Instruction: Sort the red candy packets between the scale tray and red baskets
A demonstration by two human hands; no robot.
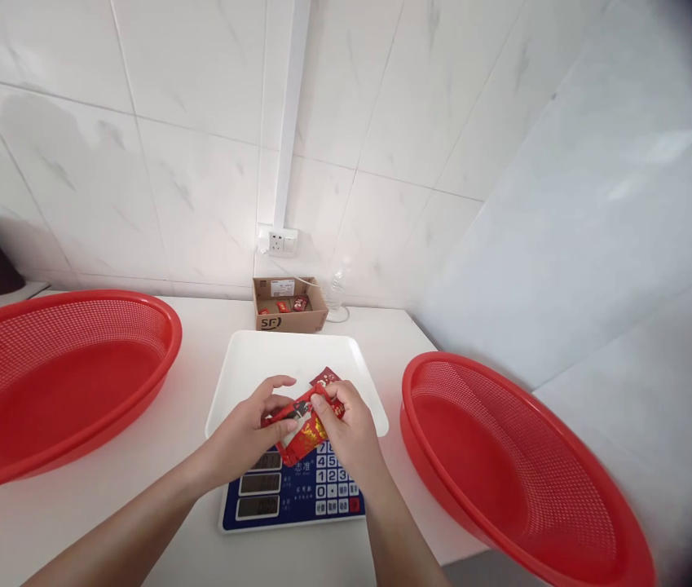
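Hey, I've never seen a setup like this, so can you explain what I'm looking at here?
Sure. There's no machine arm: these are a person's bare hands. The single picture comes from a camera worn on their head, looking forward and down.

The left hand and right hand together hold red packets, at least one with gold markings. How many are there is hard to tell, as they overlap.

Beneath the hands is a scale, with a white tray and a blue panel of displays and keys. It sits on a white table, between a left red basket and a right red basket. Behind it stands a cardboard box containing small wrapped items.
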